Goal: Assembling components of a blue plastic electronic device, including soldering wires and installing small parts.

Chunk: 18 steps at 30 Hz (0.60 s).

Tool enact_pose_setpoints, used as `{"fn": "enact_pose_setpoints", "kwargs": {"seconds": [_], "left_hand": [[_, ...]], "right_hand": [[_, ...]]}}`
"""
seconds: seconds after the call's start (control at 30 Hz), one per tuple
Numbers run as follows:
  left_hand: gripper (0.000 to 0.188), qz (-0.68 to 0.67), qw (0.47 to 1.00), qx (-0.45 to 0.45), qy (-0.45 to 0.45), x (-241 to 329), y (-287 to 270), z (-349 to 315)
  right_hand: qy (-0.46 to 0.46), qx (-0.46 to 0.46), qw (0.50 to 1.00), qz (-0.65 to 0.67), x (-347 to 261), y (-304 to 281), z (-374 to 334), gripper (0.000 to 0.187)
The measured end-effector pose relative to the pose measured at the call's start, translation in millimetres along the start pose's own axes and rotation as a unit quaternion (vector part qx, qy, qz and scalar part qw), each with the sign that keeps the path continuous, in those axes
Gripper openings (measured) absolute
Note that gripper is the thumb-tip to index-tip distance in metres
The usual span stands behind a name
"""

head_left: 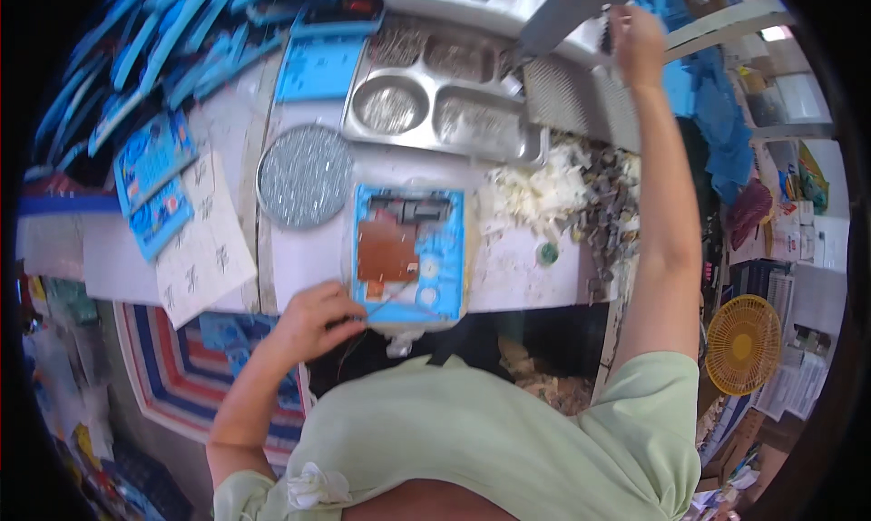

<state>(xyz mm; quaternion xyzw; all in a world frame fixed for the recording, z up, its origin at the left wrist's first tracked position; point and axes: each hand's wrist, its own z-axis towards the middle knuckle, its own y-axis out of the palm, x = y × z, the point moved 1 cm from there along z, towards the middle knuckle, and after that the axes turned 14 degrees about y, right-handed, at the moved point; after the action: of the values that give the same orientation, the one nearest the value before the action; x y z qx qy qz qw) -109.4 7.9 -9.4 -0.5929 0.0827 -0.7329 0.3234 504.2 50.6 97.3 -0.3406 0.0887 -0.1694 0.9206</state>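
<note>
An open blue plastic case [426, 311] lies before me at the table's near edge. Inside it are a brown board [386, 251], a dark part [422, 210] along the top, and white round pieces. My left hand [318, 321] is at the case's lower left corner, fingers curled together around a thin wire [388, 298] that runs out of the case. Far to the right, my right arm is stretched out to the white rack. There my right hand [638, 45] is closed at the fingertips, beside something small and dark that is too blurred to name.
A steel compartment tray [349, 126] holds small metal parts. Left of the case stands a round dish [306, 176] of screw-like pieces. White pieces [535, 190] and grey parts [608, 204] are heaped to the right. A grey arm [581, 9] hangs over the tray; blue strips [163, 45] pile up far left.
</note>
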Motion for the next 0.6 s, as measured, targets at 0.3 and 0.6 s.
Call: {"fn": "enact_pose_setpoints", "kwargs": {"seconds": [0.3,0.6], "left_hand": [[0.021,-0.021,0.999,0.014,-0.034,6,2,-5],[0.021,-0.028,0.999,0.033,-0.025,3,8,-5]], "right_hand": [[0.054,-0.429,0.807,0.402,-242,-177,-219,0.011],[-0.089,-0.328,0.863,0.374,-257,-155,-260,0.026]]}}
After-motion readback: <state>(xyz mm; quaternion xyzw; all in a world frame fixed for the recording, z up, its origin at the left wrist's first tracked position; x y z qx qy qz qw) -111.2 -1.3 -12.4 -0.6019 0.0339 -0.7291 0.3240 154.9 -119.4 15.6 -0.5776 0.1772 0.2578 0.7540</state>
